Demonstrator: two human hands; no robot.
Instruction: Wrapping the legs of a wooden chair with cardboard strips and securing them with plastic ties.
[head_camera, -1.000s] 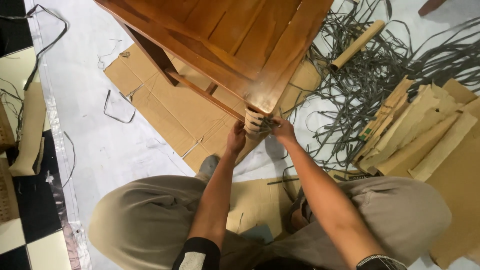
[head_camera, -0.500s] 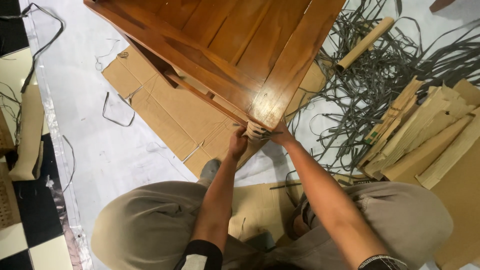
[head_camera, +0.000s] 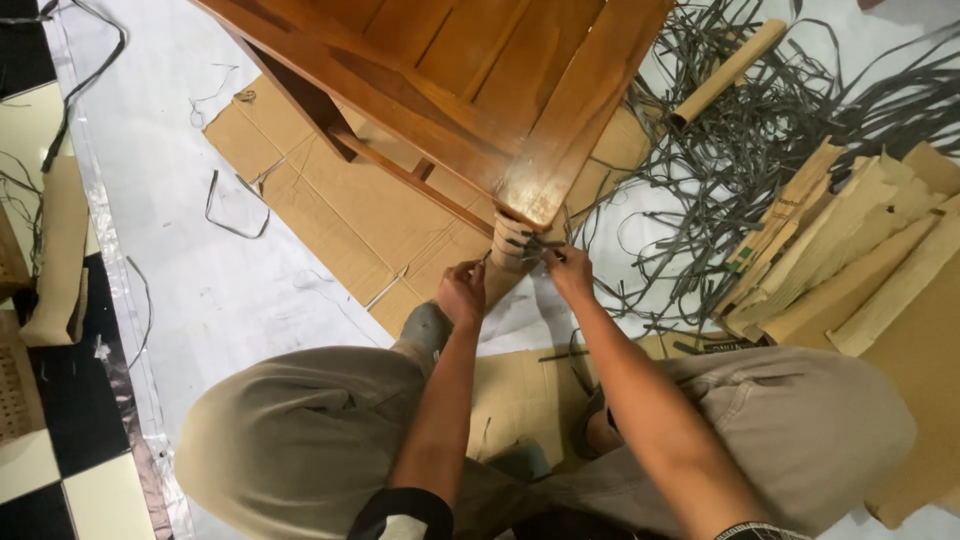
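While I crouch at frame centre, my left hand (head_camera: 462, 292) and right hand (head_camera: 570, 270) both pinch grey strap (head_camera: 535, 243) round the wrapped table leg (head_camera: 510, 245). Table (head_camera: 470, 80) fills upper centre; cardboard (head_camera: 340, 200) beneath, loose straps (head_camera: 760, 130) upper right.

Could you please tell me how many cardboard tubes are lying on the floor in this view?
1. The cardboard tube lies at upper right among the dark straps, beside the wooden table. Others may be hidden under the straps or cardboard strips.

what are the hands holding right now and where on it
Both hands work the dark strap around the table leg's cardboard wrapping: right hand pinches the strap's end, left hand touches the wrapping's lower edge.
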